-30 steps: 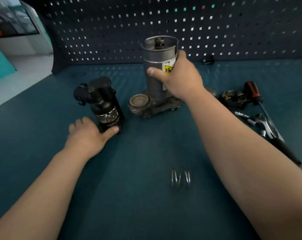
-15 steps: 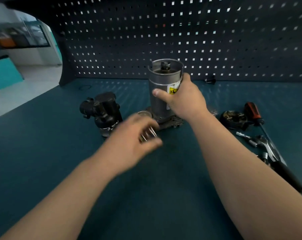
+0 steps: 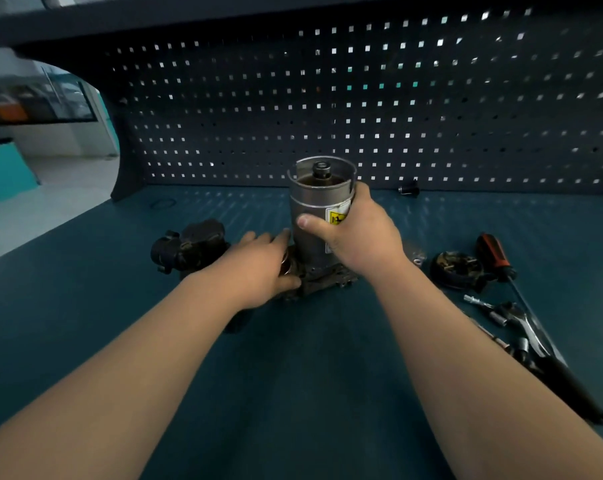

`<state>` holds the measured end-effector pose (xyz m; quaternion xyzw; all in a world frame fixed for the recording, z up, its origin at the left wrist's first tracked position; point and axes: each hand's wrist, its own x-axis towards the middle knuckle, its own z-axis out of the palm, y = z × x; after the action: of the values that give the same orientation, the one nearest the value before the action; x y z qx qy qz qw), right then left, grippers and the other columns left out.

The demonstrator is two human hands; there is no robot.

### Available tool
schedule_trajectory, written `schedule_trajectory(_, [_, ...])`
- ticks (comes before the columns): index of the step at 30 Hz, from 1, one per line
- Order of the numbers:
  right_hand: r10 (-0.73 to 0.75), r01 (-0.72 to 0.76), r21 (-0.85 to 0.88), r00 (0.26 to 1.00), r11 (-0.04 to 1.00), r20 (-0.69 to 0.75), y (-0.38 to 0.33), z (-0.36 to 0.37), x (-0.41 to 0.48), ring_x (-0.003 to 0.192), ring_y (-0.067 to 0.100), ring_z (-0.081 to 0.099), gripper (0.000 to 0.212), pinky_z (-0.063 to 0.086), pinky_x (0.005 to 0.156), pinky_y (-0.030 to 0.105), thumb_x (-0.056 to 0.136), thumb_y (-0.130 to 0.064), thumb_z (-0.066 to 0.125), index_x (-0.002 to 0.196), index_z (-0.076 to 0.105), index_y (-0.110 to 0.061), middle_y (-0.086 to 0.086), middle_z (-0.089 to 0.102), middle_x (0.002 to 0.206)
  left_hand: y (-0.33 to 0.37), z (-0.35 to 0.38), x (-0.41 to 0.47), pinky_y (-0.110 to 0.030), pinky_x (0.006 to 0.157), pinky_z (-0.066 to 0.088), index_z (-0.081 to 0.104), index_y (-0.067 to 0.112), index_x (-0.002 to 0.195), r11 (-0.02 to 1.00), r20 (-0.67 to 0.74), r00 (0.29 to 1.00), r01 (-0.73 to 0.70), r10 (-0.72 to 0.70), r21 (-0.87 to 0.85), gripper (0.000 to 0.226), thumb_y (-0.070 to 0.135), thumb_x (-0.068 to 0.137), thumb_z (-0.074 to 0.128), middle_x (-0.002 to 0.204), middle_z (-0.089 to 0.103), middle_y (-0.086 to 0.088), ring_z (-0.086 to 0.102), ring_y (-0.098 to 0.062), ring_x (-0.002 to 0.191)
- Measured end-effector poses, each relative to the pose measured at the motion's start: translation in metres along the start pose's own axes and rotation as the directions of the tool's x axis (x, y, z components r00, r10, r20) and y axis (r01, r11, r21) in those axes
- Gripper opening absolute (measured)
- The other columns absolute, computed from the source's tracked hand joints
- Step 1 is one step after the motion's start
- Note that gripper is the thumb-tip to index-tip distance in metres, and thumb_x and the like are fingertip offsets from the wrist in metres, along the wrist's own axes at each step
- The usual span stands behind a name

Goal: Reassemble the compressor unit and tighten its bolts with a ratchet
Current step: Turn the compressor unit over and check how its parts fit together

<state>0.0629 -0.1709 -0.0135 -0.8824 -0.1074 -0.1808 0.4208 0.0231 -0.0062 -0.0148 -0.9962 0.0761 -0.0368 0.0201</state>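
The right hand (image 3: 358, 237) is wrapped around the grey cylinder (image 3: 312, 216), which stands upright on its dark base (image 3: 327, 277) in the middle of the bench (image 3: 293, 393). The left hand (image 3: 258, 268) is at the left side of the base and hides it. Between its thumb and fingers a spring (image 3: 286, 265) shows a little. A black motor part (image 3: 189, 244) lies just left, partly behind this hand. On the right, well apart, lie a round black part (image 3: 459, 268), a screwdriver (image 3: 494, 252), the ratchet (image 3: 532, 330) and sockets (image 3: 497, 318). Behind stands a pegboard (image 3: 431, 116).
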Motion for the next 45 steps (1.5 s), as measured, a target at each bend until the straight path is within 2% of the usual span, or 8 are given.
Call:
schedule_trajectory(14, [-0.001, 0.001, -0.001, 1.000, 1.000, -0.006, 0.000, 0.003, 0.003, 0.085, 0.013, 0.052, 0.080, 0.042, 0.066, 0.032, 0.045, -0.087, 0.047, 0.105, 0.036, -0.034, -0.015, 0.054, 0.097, 0.004, -0.003, -0.016, -0.039, 0.110, 0.014, 0.011, 0.013, 0.150, 0.969, -0.232, 0.970, -0.011, 0.070, 0.248, 0.069, 0.050, 0.095, 0.030, 0.146, 0.031, -0.004, 0.025, -0.028, 0.131])
schedule_trajectory(18, [0.007, -0.007, -0.015, 1.000, 1.000, 0.004, 0.001, 0.004, 0.004, 0.085, 0.013, 0.051, 0.081, 0.042, 0.066, 0.033, 0.046, -0.087, 0.047, 0.106, 0.036, -0.034, -0.014, 0.054, 0.098, -0.003, 0.005, -0.057, -0.050, 0.110, 0.012, 0.039, 0.020, 0.140, 0.997, -0.779, 0.624, 0.076, -0.065, -0.022, 0.058, 0.044, 0.087, 0.049, 0.142, 0.036, -0.011, 0.024, -0.034, 0.132])
schedule_trajectory(21, [0.014, -0.014, -0.013, 1.000, 1.000, 0.014, 0.000, 0.004, 0.004, 0.087, 0.015, 0.053, 0.085, 0.046, 0.070, 0.035, 0.046, -0.087, 0.046, 0.109, 0.038, -0.032, -0.012, 0.056, 0.101, -0.022, 0.019, -0.070, -0.045, 0.108, 0.004, 0.015, 0.028, 0.145, 0.817, -0.674, 0.484, 0.179, -0.558, -0.548, 0.091, 0.045, 0.074, 0.070, 0.152, 0.014, -0.007, 0.010, -0.027, 0.137])
schedule_trajectory(26, [0.006, -0.006, 0.006, 1.000, 1.000, -0.003, -0.001, 0.004, 0.003, 0.087, 0.015, 0.052, 0.087, 0.044, 0.069, 0.034, 0.047, -0.085, 0.048, 0.113, 0.040, -0.030, -0.014, 0.054, 0.097, -0.059, 0.052, -0.054, -0.032, 0.110, 0.025, -0.006, 0.040, 0.146, 0.457, -0.280, 0.754, 0.030, -0.594, -0.889, 0.120, 0.027, 0.067, 0.084, 0.152, 0.023, 0.002, 0.032, -0.014, 0.134])
schedule_trajectory(31, [0.018, -0.018, 0.006, 1.000, 1.000, -0.006, -0.001, 0.002, 0.002, 0.086, 0.015, 0.050, 0.085, 0.040, 0.069, 0.033, 0.048, -0.084, 0.048, 0.113, 0.040, -0.030, -0.014, 0.052, 0.097, -0.067, 0.072, -0.049, -0.022, 0.095, 0.036, 0.005, 0.030, 0.149, 0.278, -0.135, 0.772, 0.056, -0.622, -0.959, 0.114, 0.038, 0.065, 0.082, 0.131, 0.042, 0.020, 0.048, -0.005, 0.116])
schedule_trajectory(35, [0.025, -0.025, 0.020, 1.000, 0.999, 0.004, -0.001, 0.002, 0.001, 0.085, 0.015, 0.052, 0.077, 0.040, 0.068, 0.033, 0.047, -0.084, 0.049, 0.105, 0.036, -0.034, -0.014, 0.055, 0.097, -0.071, 0.065, -0.045, -0.012, 0.064, 0.046, 0.060, 0.033, 0.093, 0.314, -0.246, 0.722, -0.042, -0.646, -0.949, 0.029, 0.031, 0.071, 0.080, 0.081, 0.069, 0.019, 0.066, -0.002, 0.084])
schedule_trajectory(40, [0.024, -0.024, 0.012, 1.000, 1.000, -0.002, -0.001, 0.004, 0.003, 0.085, 0.014, 0.052, 0.082, 0.041, 0.067, 0.032, 0.046, -0.085, 0.048, 0.109, 0.037, -0.033, -0.014, 0.055, 0.098, -0.062, 0.020, -0.024, -0.029, 0.083, 0.049, 0.062, 0.025, 0.098, -0.085, -0.233, 0.737, -0.366, -0.634, -0.927, 0.049, 0.054, 0.059, 0.068, 0.091, 0.072, 0.011, 0.067, -0.008, 0.089])
schedule_trajectory(45, [0.029, -0.029, -0.001, 1.000, 1.000, -0.003, -0.002, 0.001, 0.001, 0.084, 0.014, 0.051, 0.088, 0.042, 0.069, 0.033, 0.045, -0.086, 0.047, 0.114, 0.039, -0.032, -0.014, 0.054, 0.098, -0.031, 0.006, -0.005, -0.005, 0.064, 0.045, 0.059, 0.031, 0.093, 0.233, -0.405, 0.787, -0.332, -0.465, -0.914, 0.043, 0.058, 0.061, 0.067, 0.083, 0.070, 0.017, 0.062, 0.011, 0.076])
